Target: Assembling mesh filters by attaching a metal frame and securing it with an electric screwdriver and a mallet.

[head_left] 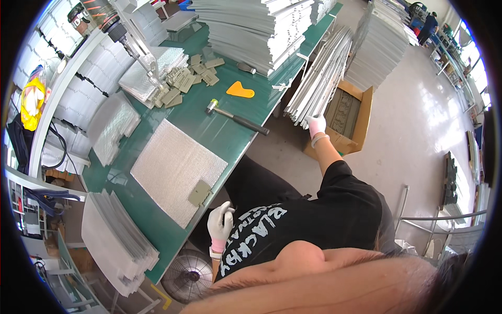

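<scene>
My right hand (317, 124), in a white glove, is closed at the near end of a bundle of long white strips (321, 76) beside the table. Which strip it grips is hard to make out. Gloved as well, my left hand (220, 222) is by the table's near edge, its fingers loosely bent and apart, with nothing visible in them. Close to it, a small grey-green plate (200, 193) lies on the corner of a silvery mesh panel (175, 170). Farther along the green table (204, 125) lie a hammer (238, 119) and a yellow scraper (240, 90).
Several grey-green plates (183, 81) are heaped near bubble wrap (138, 78). A tall stack of panels (251, 29) stands at the table's far end. An open cardboard box (362, 118) is right of the strips. A fan (191, 276) stands below the near edge.
</scene>
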A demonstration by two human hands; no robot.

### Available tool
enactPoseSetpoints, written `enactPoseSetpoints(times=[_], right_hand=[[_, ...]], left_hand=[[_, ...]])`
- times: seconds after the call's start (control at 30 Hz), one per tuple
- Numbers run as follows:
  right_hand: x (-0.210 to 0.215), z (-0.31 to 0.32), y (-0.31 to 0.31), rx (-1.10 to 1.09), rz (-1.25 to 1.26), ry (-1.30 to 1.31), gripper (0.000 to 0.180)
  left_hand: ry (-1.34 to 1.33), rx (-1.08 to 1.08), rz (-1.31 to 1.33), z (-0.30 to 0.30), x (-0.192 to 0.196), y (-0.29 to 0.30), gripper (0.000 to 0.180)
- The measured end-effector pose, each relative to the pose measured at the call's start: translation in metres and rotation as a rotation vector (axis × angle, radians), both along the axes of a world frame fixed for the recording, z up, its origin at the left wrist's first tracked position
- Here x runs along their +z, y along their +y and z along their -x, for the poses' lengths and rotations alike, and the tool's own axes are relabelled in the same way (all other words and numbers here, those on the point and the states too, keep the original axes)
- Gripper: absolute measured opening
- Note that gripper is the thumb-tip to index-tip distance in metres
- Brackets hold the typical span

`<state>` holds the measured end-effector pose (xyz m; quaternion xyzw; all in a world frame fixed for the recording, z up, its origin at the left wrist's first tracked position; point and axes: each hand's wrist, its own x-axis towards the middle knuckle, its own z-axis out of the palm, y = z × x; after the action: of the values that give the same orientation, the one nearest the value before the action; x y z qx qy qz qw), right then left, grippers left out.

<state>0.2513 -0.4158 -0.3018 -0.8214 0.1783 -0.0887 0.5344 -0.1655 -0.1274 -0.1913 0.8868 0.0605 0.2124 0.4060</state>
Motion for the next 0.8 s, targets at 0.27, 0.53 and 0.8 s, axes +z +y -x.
enactPoseSetpoints(times=[0.27,0.53,0.8], right_hand=[[0.000,-0.003,0.025,0.054,-0.640,0.136,0.036],[-0.002,-0.020,0.021,0.608,-0.211,0.404,0.019],[0.072,0.011,0.022,0.683,1.059,0.594,0.020]], left_hand=[[0.064,-0.048,0.151,-0.006,-0.014,-0.003,0.029],[0.119,-0.048,0.222,-0.012,-0.006,-0.009,0.030],[0.195,-0.007,0.279,0.002,-0.012,-0.002,0.030]])
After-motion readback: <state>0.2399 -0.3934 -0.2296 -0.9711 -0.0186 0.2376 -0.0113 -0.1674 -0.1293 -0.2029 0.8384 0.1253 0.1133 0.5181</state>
